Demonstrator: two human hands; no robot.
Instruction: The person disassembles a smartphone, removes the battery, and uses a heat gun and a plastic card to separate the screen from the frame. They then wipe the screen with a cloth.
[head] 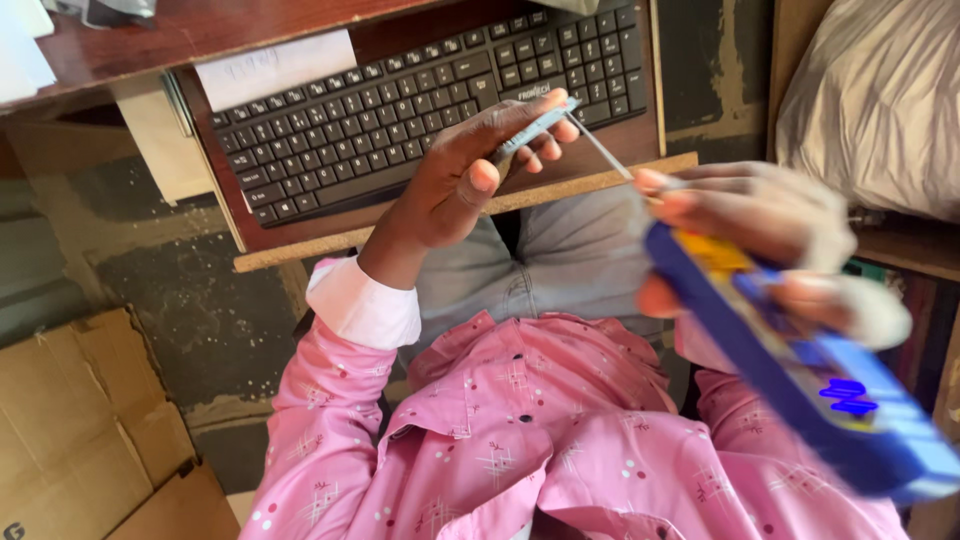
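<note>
Above the desk's pull-out tray (640,165) and its black keyboard (400,110), the right hand (770,230) has its grip clenched around a blurred blue device (800,370), while the left hand (470,170) pinches a thin pale tool (545,125) over the lap.

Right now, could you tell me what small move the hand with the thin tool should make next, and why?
Probably bring the tool tip a little closer to the blue device. The left hand pinches a slim screwdriver-like tool whose shaft points toward the right hand, which grips the device. The device is blurred, so steadying it first seems wise.
</note>
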